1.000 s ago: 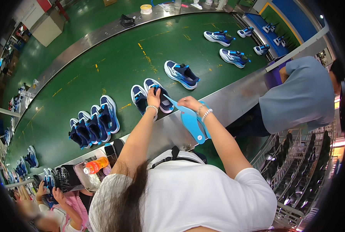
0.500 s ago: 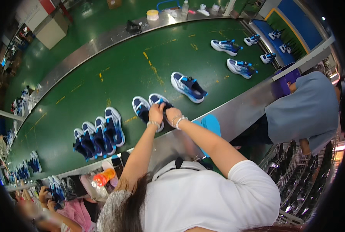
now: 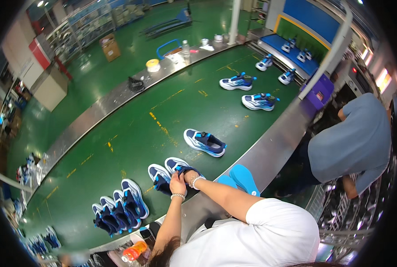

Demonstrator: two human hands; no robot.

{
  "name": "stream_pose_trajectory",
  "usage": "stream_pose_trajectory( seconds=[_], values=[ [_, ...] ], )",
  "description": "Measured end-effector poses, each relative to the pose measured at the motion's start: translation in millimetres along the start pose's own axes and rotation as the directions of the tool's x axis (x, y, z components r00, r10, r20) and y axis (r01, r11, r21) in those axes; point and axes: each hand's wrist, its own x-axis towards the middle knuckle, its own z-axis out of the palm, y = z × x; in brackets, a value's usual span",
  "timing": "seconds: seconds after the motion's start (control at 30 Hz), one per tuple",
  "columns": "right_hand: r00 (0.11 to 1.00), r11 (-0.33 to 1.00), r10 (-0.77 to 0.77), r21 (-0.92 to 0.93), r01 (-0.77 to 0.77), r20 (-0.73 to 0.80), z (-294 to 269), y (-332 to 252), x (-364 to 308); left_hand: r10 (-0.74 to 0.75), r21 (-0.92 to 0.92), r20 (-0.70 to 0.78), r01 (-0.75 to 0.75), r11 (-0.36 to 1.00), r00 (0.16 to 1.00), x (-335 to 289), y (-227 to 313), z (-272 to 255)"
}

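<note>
one shoe (image 3: 173, 163) points its toe away, leftward, from both hands; the left hand (image 3: 177, 183) pinches its edge. the right hand (image 3: 191, 176) meets its opening; i cannot tell that grip.

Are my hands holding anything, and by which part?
The left hand holds a navy and white sneaker, apparently by its collar. The right hand is at the opening; its grip is hidden.

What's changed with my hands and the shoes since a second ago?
Your right hand, which held a blue insole, has moved left to the opening of the pair's right shoe; no insole shows in that hand now. Blue insoles lie on the metal ledge. Unchanged: your left hand is at that shoe, and the single shoe beyond keeps its place.
</note>
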Motion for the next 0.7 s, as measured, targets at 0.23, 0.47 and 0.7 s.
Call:
stream_pose_trajectory(
  seconds=[0.23,0.47,0.7],
  values=[
    [0.953,0.997,-0.075,-0.007,0.076,-0.294,-2.9,12.2,-66.8,0.043,0.041,-0.104,-0.038,0.998,0.994,2.2,8.3,10.6],
    [0.899,0.999,0.047,0.042,-0.032,-0.435,15.0,35.0,-136.7,0.203,0.104,0.029,-0.205,0.973,0.979,-23.6,28.5,52.5],
    [0.958,0.995,-0.031,-0.098,0.003,-0.285,21.9,10.9,-121.4,-0.304,0.421,0.614,0.024,0.907,0.728,38.4,-2.0,69.0]
  ],
)
